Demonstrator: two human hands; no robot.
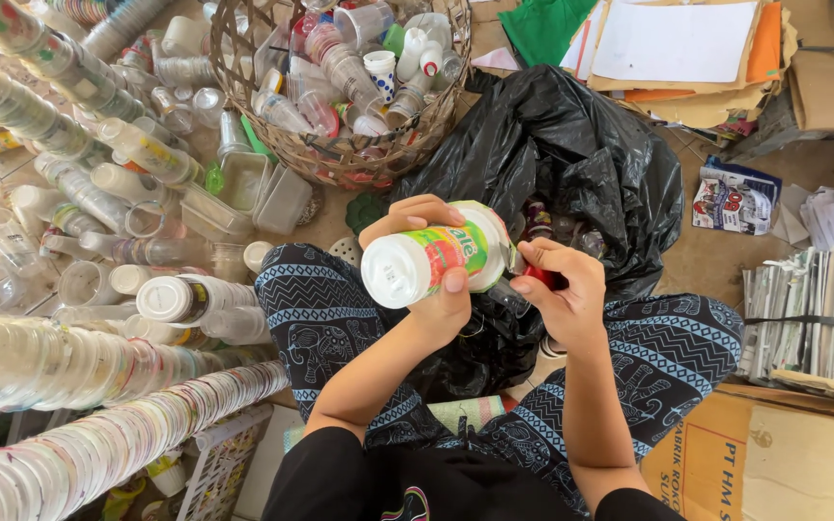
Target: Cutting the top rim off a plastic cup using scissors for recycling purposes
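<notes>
A: Hand state?

B: A white plastic bottle [433, 260] with a green and orange label is gripped by the left hand [431, 289], fingers wrapped over the top, thumb pressed just behind the white cap [395, 272]. Cap end is pointed toward the camera, bottle held roughly level.

A: Right?

B: The right hand [562, 294] is closed on something small and red [542, 277] at the bottle's far end (mostly hidden, kind cannot be told). Fingertips are set against the bottle's base.

A: Bottle location?

B: It is held above the lap, between the knees of the patterned blue trousers [325, 309], right over the open black plastic bag [571, 145]. More containers are seen inside the bag mouth.

A: Surroundings?

B: A woven basket [359, 159] full of clear bottles and cups is placed just beyond the bag. Long stacks of nested plastic cups [98, 434] are laid out to the left, loose clear bottles near them. Flattened cardboard and paper [687, 58] are piled at the upper right, bundled papers [813, 318] to the right, a cardboard box [774, 463] below them.
</notes>
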